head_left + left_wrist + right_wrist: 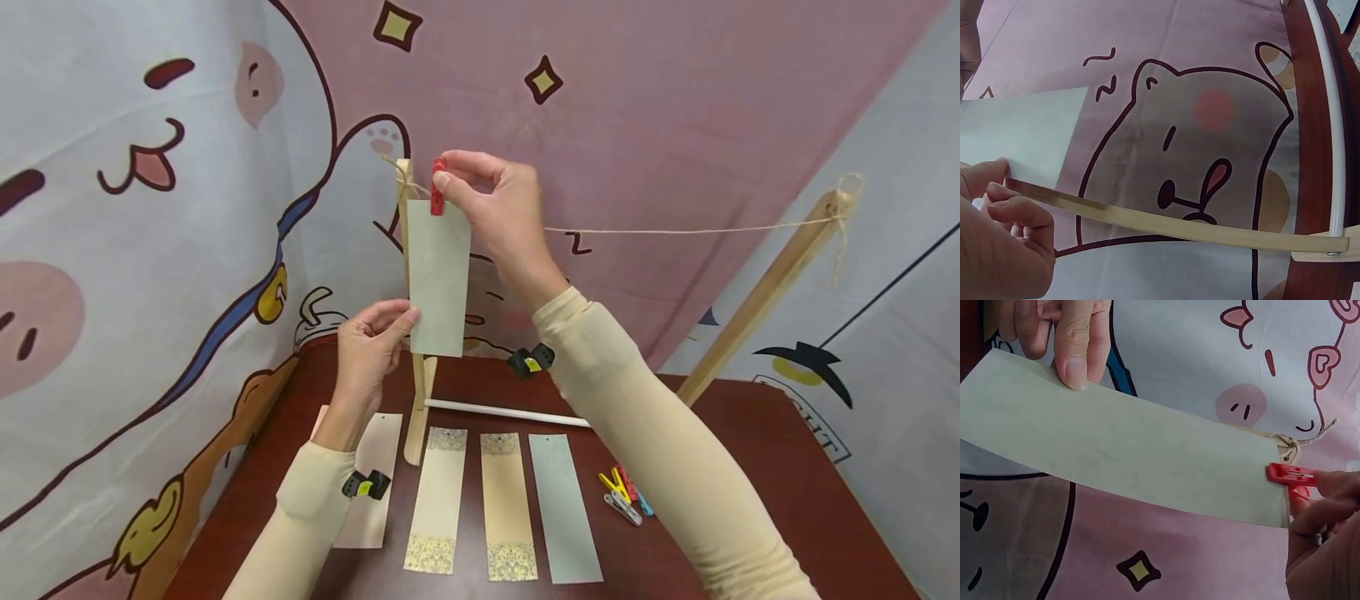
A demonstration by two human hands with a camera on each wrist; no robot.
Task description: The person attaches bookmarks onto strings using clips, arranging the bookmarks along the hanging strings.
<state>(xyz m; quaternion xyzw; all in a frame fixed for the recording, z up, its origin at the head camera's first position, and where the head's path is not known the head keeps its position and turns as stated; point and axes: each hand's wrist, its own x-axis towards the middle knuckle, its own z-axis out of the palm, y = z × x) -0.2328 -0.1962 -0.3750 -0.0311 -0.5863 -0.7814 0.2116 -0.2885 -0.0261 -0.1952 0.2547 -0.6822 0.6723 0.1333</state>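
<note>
A pale green paper strip (438,283) hangs upright beside the left wooden post (403,173). My right hand (510,208) pinches a red clothespin (438,187) at the strip's top edge, where the twine (675,231) runs from the post. In the right wrist view the clothespin's tip (1279,472) overlaps the top of the strip, close to the knotted twine (1291,447). Lower down, my left hand (367,346) pinches the strip's left edge between thumb and fingers. The left wrist view shows the strip's bottom corner (1054,137) just past those fingers.
On the dark red table (300,467) lie a pink strip (378,467), two patterned strips (435,500) and a blue-grey strip (566,508). Several small clothespins (621,500) lie to their right. A white rod (510,412) runs along the base; a right wooden post (765,283) leans outward.
</note>
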